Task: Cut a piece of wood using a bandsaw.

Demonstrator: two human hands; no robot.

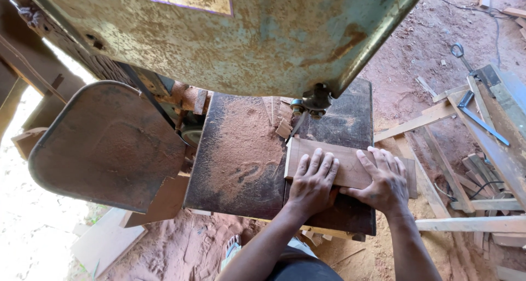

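Note:
A flat wooden board (344, 156) lies on the dark metal table (241, 171) of a band saw. My left hand (313, 181) presses flat on the board's near left part, fingers spread toward the blade. My right hand (383, 179) lies flat on the board's right part, fingers apart. The thin saw blade (298, 125) comes down from the blade guide (313, 101) and meets the board's far left corner. Sawdust covers the table's left half.
The saw's rusty green upper housing (230, 34) fills the top of the view. A rounded metal cover (107, 144) hangs open at the left. Loose planks and offcuts (471, 166) lie on the dirt floor at the right, with a plank (471, 224) near my right arm.

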